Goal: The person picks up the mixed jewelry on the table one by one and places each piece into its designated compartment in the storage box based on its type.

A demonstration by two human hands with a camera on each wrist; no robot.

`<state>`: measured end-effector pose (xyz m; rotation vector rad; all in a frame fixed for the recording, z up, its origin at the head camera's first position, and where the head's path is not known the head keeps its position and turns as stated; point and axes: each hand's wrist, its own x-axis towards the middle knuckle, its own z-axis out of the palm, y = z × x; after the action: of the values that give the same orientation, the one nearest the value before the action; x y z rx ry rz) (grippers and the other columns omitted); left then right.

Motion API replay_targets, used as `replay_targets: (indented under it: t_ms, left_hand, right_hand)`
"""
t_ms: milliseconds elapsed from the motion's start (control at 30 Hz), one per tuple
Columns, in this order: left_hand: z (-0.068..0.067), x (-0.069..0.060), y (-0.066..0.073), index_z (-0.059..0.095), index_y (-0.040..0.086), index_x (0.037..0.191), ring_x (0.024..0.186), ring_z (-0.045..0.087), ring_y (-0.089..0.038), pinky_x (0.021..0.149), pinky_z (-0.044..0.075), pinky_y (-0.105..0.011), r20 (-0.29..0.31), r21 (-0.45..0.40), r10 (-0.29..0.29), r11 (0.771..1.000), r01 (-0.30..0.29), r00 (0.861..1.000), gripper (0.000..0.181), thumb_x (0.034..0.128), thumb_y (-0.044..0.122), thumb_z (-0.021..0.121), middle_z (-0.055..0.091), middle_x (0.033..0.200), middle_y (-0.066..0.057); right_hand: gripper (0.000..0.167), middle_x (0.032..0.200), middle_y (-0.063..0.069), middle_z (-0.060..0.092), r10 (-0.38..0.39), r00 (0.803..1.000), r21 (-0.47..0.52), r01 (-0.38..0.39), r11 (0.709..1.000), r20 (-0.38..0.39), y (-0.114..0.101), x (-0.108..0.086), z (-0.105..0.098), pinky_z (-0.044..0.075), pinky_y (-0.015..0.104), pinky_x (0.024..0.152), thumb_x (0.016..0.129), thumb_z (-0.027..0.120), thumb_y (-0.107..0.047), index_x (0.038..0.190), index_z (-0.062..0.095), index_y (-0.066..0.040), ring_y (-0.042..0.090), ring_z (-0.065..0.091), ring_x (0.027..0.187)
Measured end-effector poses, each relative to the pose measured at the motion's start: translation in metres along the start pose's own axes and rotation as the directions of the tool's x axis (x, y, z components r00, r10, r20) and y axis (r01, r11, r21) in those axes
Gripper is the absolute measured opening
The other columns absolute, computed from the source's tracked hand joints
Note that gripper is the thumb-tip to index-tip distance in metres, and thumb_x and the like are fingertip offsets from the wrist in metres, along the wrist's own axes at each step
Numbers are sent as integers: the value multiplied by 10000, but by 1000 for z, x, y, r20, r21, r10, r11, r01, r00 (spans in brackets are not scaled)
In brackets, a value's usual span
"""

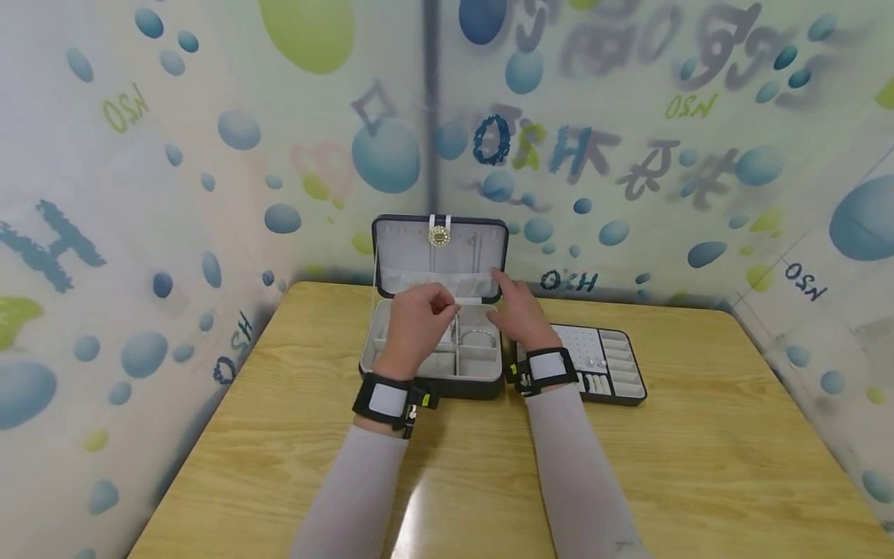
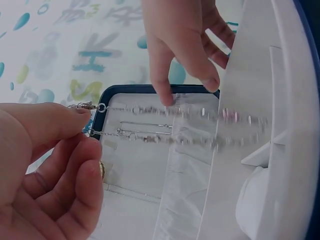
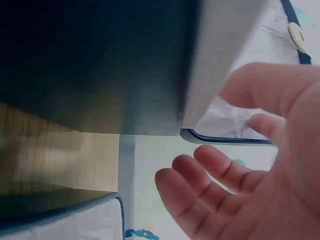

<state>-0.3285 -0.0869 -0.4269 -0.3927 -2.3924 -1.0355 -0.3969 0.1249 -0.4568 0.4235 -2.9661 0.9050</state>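
My left hand (image 1: 412, 322) is over the open jewellery box (image 1: 475, 388), its thumb and fingers pinching the ends of a silver beaded bracelet (image 2: 230, 116). The bracelet hangs in a loop, blurred, with small clear and pinkish beads. My right hand (image 1: 522, 314) is beside the box's right rim, with spread, loosely bent fingers (image 3: 182, 200) that hold nothing. Whether its thumb touches the rim I cannot tell. Behind, the box lid (image 1: 405, 252) stands raised, with thin necklaces (image 2: 145, 124) on its lining. A silver bangle (image 1: 478, 332) lies in a right compartment.
Right of the box, partly behind my right wrist, lies a dark-edged jewellery tray (image 1: 632, 401) with earrings (image 1: 596, 362), rings (image 1: 596, 383) and slots. A round gold clasp (image 1: 439, 236) sits on the lid's top edge. Patterned walls (image 1: 608, 155) border the wooden table (image 1: 698, 435).
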Motion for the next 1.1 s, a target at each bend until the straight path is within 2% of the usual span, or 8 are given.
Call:
replay_targets:
  t_ms: [133, 600, 800, 933, 1000, 1100]
  left_hand:
    - [0, -1, 0, 766, 110, 856, 704, 667, -162, 673, 566, -336, 6, -5, 10, 1000, -10, 1000, 91, 915, 108, 835, 752, 801, -34]
    - [4, -1, -1, 756, 128, 839, 695, 660, -135, 670, 560, -318, 9, -6, 20, 1000, -20, 1000, 107, 928, 112, 813, 742, 786, -15]
    - [10, -2, -2, 749, 143, 823, 690, 651, -125, 664, 549, -314, 33, 12, -7, 1000, 6, 999, 127, 924, 112, 820, 731, 768, 3]
    - [10, -2, 0, 752, 143, 830, 700, 660, -129, 676, 562, -326, 42, 11, -10, 1000, 9, 999, 119, 925, 113, 817, 737, 778, 2]
    - [10, -2, 1, 751, 139, 830, 700, 661, -131, 678, 566, -328, 41, 12, -10, 1000, 10, 999, 119, 924, 109, 817, 738, 781, -2]
    - [9, -1, 2, 752, 141, 830, 692, 657, -125, 673, 564, -323, 35, 19, -5, 1000, 4, 999, 119, 922, 104, 820, 737, 776, 1]
  right_hand:
    - [812, 1583, 329, 432, -29, 1000, -8, 29, 1000, -6, 2, 3, 4, 500, 609, 1084, 1010, 692, -211, 1690, 250, -169, 484, 558, 1365]
    - [783, 1535, 270, 533, 17, 999, 19, -17, 1000, -36, 0, 4, 12, 526, 578, 1046, 989, 708, -213, 1647, 292, -129, 438, 592, 1338]
    - [766, 1480, 292, 566, 56, 996, 52, -52, 997, -72, -2, 4, 20, 540, 577, 979, 959, 687, -190, 1622, 311, -112, 446, 650, 1222]
    - [760, 1454, 293, 574, 66, 995, 36, -63, 997, -79, -4, 4, 21, 554, 566, 916, 956, 684, -200, 1618, 318, -131, 436, 672, 1137]
    - [778, 1442, 294, 578, 53, 995, 18, -52, 998, -81, -4, 4, 21, 559, 560, 879, 958, 686, -200, 1634, 305, -157, 428, 678, 1094]
    - [820, 1428, 319, 578, -6, 997, -35, 3, 999, -82, -2, 4, 20, 565, 550, 837, 970, 686, -196, 1677, 270, -192, 421, 694, 1017]
